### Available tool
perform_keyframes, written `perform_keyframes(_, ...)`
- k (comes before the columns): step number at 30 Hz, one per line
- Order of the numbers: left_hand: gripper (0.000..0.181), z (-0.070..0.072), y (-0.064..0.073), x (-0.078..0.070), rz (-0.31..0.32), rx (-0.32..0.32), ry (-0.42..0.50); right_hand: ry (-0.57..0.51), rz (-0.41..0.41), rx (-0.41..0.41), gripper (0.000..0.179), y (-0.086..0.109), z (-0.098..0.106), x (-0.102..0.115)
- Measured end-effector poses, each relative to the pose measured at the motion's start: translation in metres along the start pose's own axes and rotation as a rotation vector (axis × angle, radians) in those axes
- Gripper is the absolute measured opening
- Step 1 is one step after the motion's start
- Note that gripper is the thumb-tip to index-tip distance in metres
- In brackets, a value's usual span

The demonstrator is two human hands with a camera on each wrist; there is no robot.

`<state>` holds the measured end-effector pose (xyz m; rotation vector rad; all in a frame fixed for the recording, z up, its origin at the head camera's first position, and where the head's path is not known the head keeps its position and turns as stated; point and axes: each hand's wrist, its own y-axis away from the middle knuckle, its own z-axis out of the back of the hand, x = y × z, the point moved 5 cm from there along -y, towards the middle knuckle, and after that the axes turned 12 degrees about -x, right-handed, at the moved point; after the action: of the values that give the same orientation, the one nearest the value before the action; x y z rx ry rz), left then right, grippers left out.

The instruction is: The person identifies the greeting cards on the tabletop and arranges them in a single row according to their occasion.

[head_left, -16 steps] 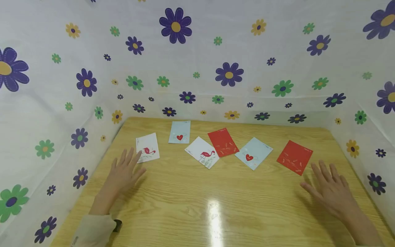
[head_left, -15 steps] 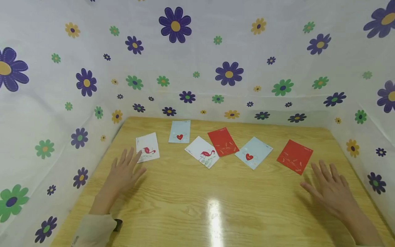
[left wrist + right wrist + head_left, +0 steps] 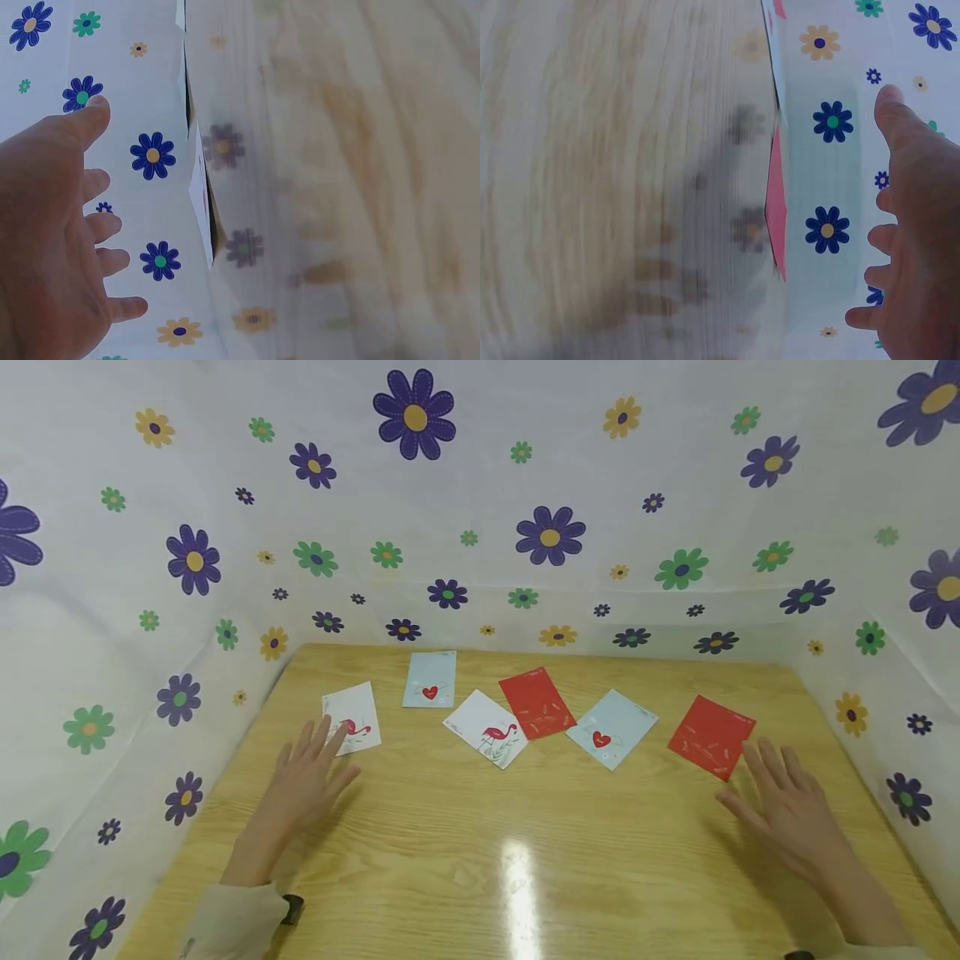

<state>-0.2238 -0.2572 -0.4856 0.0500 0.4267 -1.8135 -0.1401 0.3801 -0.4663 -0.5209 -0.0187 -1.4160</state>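
Observation:
My left hand (image 3: pixel 300 785) has its fingers spread over the near edge of a white flamingo card (image 3: pixel 363 706) at the far left. It holds nothing, and in the left wrist view that card (image 3: pixel 199 199) stands apart from the fingers. On the other side, my right hand (image 3: pixel 795 814) is also spread, its fingertips close to the lower right edge of a red card (image 3: pixel 711 735). Between the hands lie a light blue heart card (image 3: pixel 429 672), a second flamingo card (image 3: pixel 480 718), another red card (image 3: pixel 534 700) and another blue heart card (image 3: pixel 618 722).
All the cards lie flat on a wooden table (image 3: pixel 420 835), towards its back edge. White cloth (image 3: pixel 480 485) printed with flowers surrounds the table at the back and both sides. A bright light reflection crosses the front middle of the tabletop.
My right hand has moved slightly forward and left, closer to the red card. My left hand has shifted a little to the right over the flamingo card. The head view has turned slightly; the cards lie still.

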Motion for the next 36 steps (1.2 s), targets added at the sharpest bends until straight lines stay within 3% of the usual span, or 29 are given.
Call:
perform_keyframes(11,0.072,-0.005,-0.025,-0.031,-0.046,-0.078,0.083,-0.073,0.017,-0.039,0.085,-0.031,-0.006,0.029)
perform_keyframes(21,0.070,-0.016,-0.053,-0.070,-0.090,-0.121,0.214,-0.118,0.021,-0.008,0.082,-0.053,-0.023,0.054)
perform_keyframes(28,0.066,-0.025,-0.071,-0.088,-0.071,-0.116,0.235,-0.111,0.067,-0.003,0.076,-0.077,-0.038,0.070)
perform_keyframes(36,0.062,-0.034,-0.096,-0.107,-0.005,-0.126,0.272,-0.090,0.126,0.002,0.067,-0.107,-0.050,0.090)
